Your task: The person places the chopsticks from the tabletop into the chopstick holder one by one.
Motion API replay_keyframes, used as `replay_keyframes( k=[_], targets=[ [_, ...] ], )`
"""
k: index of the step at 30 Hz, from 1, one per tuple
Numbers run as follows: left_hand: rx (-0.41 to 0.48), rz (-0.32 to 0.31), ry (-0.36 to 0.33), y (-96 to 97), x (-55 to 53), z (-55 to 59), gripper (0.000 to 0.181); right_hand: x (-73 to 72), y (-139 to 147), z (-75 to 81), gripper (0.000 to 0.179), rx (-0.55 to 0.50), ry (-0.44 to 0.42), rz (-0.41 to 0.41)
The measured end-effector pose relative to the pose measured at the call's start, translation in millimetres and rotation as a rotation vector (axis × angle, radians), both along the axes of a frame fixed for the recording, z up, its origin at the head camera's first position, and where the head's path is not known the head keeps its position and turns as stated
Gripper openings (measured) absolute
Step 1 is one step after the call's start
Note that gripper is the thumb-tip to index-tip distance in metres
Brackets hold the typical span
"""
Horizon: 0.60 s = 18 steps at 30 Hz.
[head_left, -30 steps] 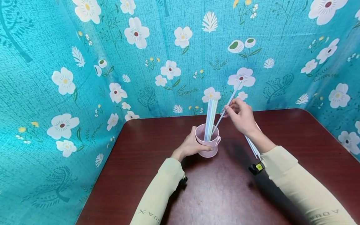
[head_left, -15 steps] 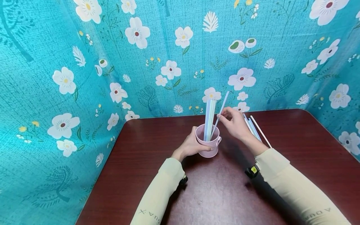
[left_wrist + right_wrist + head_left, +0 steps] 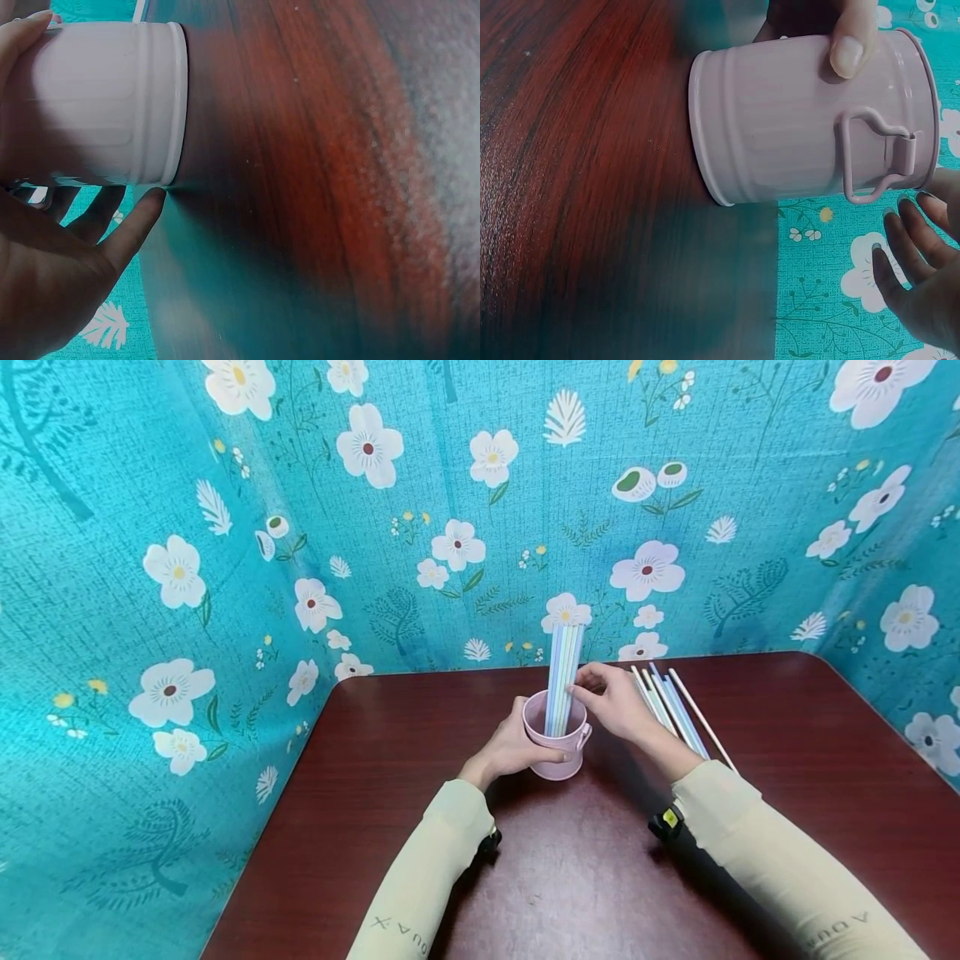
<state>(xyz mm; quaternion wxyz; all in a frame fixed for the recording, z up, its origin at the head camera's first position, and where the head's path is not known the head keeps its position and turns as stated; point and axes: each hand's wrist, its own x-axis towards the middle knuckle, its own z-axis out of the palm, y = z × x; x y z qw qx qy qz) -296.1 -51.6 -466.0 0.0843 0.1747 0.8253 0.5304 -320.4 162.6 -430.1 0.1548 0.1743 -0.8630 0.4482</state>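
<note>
Pink and upright on the surface point(image 3: 405, 752), the bucket point(image 3: 780, 124) of straws point(image 3: 559, 677) is best steadied by the left hand point(image 3: 513, 745), fingers wrapped round it, while the right hand point(image 3: 617, 700), fingers at the straws' edge (pinching 1 or merely touching, I cannot tell), should guide lightly.

bucket point(image 3: 787, 127) sits on the table point(image 3: 570, 860), straws point(image 3: 564, 668) standing in it, loose straws point(image 3: 681, 706) lying off to its right, cloth point(image 3: 330, 527) behind everything.
</note>
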Motion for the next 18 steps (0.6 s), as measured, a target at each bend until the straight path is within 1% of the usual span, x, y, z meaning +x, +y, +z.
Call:
replay_keyframes(
  k=[8,14,18],
  targets=[
    [0.01,0.004,-0.007,-1.3,-0.1,0.3,0.096,-4.0,-0.5,-4.5,0.015,0.029,-0.101,0.029],
    [0.015,-0.001,-0.001,-1.3,0.3,0.4,0.096,-5.9,2.6,-4.7,0.018,0.035,-0.119,0.043],
    [0.013,-0.008,0.001,0.0,0.2,0.6,0.099,-4.6,10.6,-0.7,0.025,0.028,-0.126,0.05]
  ],
)
